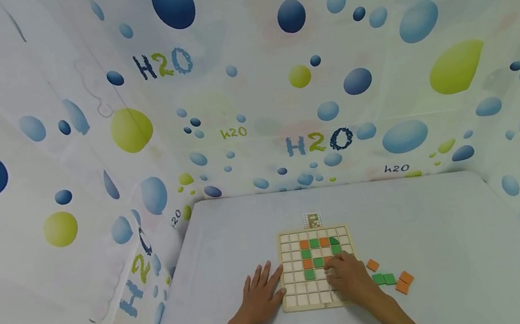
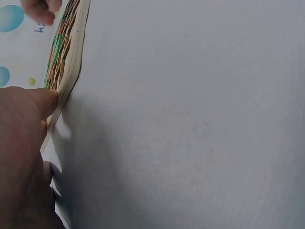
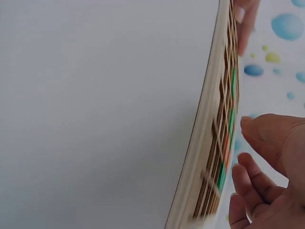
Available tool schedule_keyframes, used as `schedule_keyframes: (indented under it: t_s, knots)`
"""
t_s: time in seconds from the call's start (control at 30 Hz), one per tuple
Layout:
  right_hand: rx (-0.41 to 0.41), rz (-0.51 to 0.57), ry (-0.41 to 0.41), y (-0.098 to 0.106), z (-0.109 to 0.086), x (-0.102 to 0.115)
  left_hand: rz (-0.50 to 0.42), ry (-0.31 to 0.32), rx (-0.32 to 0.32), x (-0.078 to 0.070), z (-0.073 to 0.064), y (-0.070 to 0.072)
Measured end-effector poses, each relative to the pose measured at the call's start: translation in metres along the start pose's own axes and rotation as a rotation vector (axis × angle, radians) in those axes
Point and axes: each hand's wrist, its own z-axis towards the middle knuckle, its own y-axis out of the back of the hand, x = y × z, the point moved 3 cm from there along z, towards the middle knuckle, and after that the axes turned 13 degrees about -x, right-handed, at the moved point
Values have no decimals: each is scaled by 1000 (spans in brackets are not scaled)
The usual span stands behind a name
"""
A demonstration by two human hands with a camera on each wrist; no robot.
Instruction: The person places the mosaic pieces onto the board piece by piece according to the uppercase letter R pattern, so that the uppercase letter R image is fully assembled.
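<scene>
A light wooden grid board (image 1: 291, 286) lies on the white table, with orange tiles (image 1: 305, 245) and green tiles (image 1: 309, 275) in some of its cells. One green tile (image 1: 334, 241) at the upper right has a rounded corner. My left hand (image 1: 259, 296) rests on the table with fingers spread, its thumb touching the board's left edge (image 2: 71, 71). Over the board's right part is my right hand (image 1: 353, 279), fingertips by an orange tile in the middle row and partly covering it. In the right wrist view, that hand's thumb and fingers (image 3: 252, 174) stand apart with nothing visible between them.
Right of the board lie loose tiles: a single orange tile (image 1: 373, 265), two green tiles (image 1: 389, 279) side by side, and two more orange tiles (image 1: 406, 277). A small printed pattern card (image 1: 312, 220) sits behind the board. A patterned curtain (image 1: 251, 101) surrounds the table.
</scene>
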Motion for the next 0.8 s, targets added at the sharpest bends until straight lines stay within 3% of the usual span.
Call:
schedule_keyframes:
  t_s: [0.2,0.43,0.6,0.8]
  knots:
    - [-51,-86,-170,46,-19,-39,1,-2,-3,1,-1,-1]
    - [48,-185,-420,99,-36,-88,0,-6,-5,2,-1,-1]
    - [115,-175,-444,115,-41,-104,2,-2,-8,5,-1,-5]
    - [117,-158,-396,111,-35,-114,2,6,0,6,0,-7]
